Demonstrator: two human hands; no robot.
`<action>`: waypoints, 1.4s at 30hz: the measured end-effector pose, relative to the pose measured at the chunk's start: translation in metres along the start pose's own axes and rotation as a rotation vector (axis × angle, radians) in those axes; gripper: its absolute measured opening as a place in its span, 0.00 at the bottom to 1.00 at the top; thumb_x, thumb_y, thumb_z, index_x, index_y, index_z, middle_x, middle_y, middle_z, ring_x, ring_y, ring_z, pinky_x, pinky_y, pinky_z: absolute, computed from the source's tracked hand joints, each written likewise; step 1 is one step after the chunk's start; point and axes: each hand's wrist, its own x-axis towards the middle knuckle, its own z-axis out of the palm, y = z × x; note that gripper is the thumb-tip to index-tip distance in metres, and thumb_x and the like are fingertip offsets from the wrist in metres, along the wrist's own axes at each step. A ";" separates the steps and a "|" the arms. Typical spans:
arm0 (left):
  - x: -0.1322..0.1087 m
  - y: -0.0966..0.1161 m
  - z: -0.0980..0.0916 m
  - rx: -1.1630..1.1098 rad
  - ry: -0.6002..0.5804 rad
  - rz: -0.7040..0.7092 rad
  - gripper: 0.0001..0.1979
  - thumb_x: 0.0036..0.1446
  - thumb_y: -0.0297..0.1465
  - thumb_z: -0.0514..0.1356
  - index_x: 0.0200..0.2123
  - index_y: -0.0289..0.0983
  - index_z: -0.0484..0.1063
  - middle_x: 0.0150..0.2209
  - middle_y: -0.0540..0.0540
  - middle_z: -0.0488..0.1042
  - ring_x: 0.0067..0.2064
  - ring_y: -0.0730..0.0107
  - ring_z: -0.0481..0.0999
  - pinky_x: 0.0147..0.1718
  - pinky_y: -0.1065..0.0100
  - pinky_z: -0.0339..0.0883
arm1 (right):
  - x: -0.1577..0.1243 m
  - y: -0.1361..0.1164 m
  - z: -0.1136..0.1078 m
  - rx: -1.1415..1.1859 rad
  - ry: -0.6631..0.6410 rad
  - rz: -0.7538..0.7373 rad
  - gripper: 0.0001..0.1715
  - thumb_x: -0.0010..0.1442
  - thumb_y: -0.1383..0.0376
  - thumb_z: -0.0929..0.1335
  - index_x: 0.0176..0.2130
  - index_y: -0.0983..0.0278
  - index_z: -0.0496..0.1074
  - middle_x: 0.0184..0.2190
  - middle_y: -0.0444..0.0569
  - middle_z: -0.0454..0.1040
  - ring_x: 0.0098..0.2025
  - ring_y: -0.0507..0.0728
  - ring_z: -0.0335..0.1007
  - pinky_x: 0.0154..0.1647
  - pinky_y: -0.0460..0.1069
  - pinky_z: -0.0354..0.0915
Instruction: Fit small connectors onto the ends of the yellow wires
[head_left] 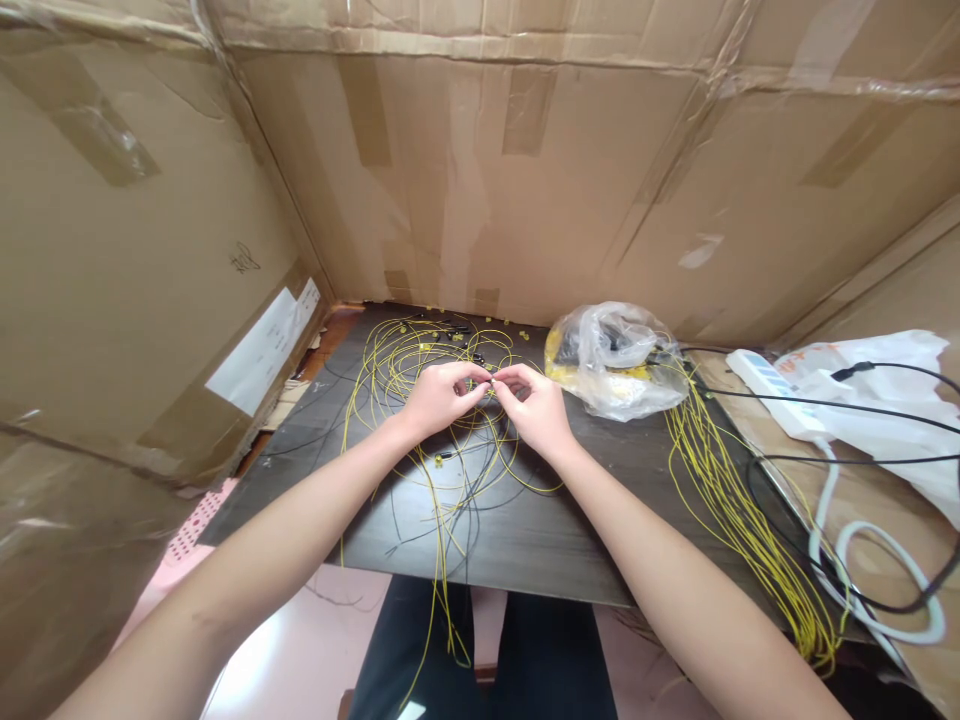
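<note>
My left hand [437, 400] and my right hand [538, 408] meet over the middle of the dark table, fingertips almost touching. Thumb and fingers of both are pinched together on a small dark piece [491, 381], mostly hidden by the fingertips; its exact kind is unclear. Beneath and around the hands spreads a loose tangle of thin yellow wires [361, 400], mixed with some dark ones. Several small black cylindrical parts [456, 330] lie just beyond the hands. Nearer to me, a small yellow piece [439, 461] rests beside another black part [447, 456].
A clear plastic bag [630, 390] with yellow and black contents stands right of my hands. A bundle of yellow wires [720, 500] trails over the table's right side. Farther right are a white power strip [772, 395], cables and a white bag [885, 430]. Cardboard walls [450, 200] enclose the table.
</note>
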 end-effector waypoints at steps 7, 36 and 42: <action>0.000 0.001 0.001 -0.046 -0.009 -0.059 0.06 0.60 0.31 0.64 0.39 0.37 0.80 0.34 0.49 0.83 0.25 0.75 0.74 0.28 0.71 0.69 | -0.001 -0.002 0.000 -0.064 0.003 -0.040 0.09 0.61 0.60 0.68 0.37 0.60 0.77 0.33 0.48 0.81 0.30 0.56 0.73 0.38 0.52 0.70; -0.001 -0.001 0.001 -0.032 -0.021 0.021 0.06 0.62 0.29 0.62 0.40 0.36 0.78 0.38 0.47 0.81 0.26 0.77 0.72 0.29 0.72 0.68 | 0.001 0.005 0.002 -0.112 -0.085 -0.023 0.11 0.63 0.58 0.64 0.33 0.61 0.70 0.29 0.47 0.75 0.28 0.55 0.68 0.31 0.49 0.62; 0.000 -0.001 0.002 -0.044 -0.027 0.012 0.08 0.62 0.29 0.63 0.42 0.36 0.80 0.38 0.46 0.82 0.27 0.76 0.73 0.30 0.72 0.68 | 0.001 0.007 0.002 -0.103 -0.110 -0.015 0.12 0.65 0.57 0.63 0.34 0.61 0.69 0.30 0.47 0.74 0.31 0.56 0.68 0.35 0.49 0.61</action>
